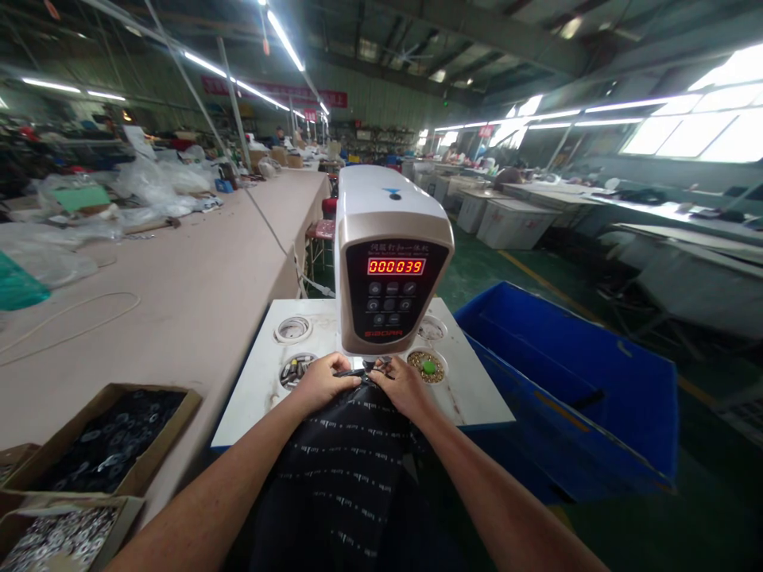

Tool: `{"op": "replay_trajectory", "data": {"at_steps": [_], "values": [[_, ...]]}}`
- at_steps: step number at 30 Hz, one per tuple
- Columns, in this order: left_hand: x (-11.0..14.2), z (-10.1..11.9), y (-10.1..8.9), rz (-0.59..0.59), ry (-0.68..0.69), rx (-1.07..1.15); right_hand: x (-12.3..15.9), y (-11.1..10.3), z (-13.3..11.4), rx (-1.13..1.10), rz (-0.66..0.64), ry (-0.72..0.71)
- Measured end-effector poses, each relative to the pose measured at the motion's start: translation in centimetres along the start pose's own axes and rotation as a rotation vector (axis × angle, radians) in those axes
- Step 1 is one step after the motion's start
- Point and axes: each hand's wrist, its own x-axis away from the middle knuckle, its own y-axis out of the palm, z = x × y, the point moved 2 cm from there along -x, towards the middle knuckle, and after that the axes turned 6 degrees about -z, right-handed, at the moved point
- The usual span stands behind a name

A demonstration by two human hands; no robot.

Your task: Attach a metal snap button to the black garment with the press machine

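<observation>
A black fabric piece [346, 445] with rows of small white lettering hangs toward me from the front of a button-fastening machine [390, 214], whose red display reads 000039. My left hand [325, 381] pinches the fabric's upper edge at the left, just under the machine head. At the right, my right hand [405, 385] grips the same edge, its thumb near the middle. Between the two hands the edge lies close below the machine's head. The fingertips partly hide the working point, so I cannot tell whether a fastener sits there.
The machine's white table [250, 405] has round wells, one holding small brass-coloured parts [426, 365]. A blue bin [572, 381] stands at the right. On the long bench [196, 294] at left are cardboard boxes of black rings [113, 437] and silver rings [65, 536].
</observation>
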Motion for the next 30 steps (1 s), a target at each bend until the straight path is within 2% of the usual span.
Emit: {"op": "replay_trajectory", "data": {"at_steps": [6, 12, 17, 24, 30], "values": [[1.1, 0.9, 0.5, 0.123, 0.123, -0.1, -0.1, 0.6, 1.0, -0.049, 0.06, -0.039], [1.5, 1.1, 1.1, 0.045, 0.245, -0.113, 0.0, 0.7, 0.9, -0.085, 0.052, -0.12], [1.9, 1.6, 0.9, -0.01, 0.165, -0.188, 0.1, 0.2, 0.1, -0.072, -0.009, -0.168], [1.6, 1.8, 1.1, -0.013, -0.046, -0.203, 0.4, -0.7, -0.5, -0.054, -0.082, -0.2], [0.4, 0.7, 1.1, -0.045, -0.035, -0.139, 0.8, -1.4, -0.9, -0.05, -0.13, -0.233]]}}
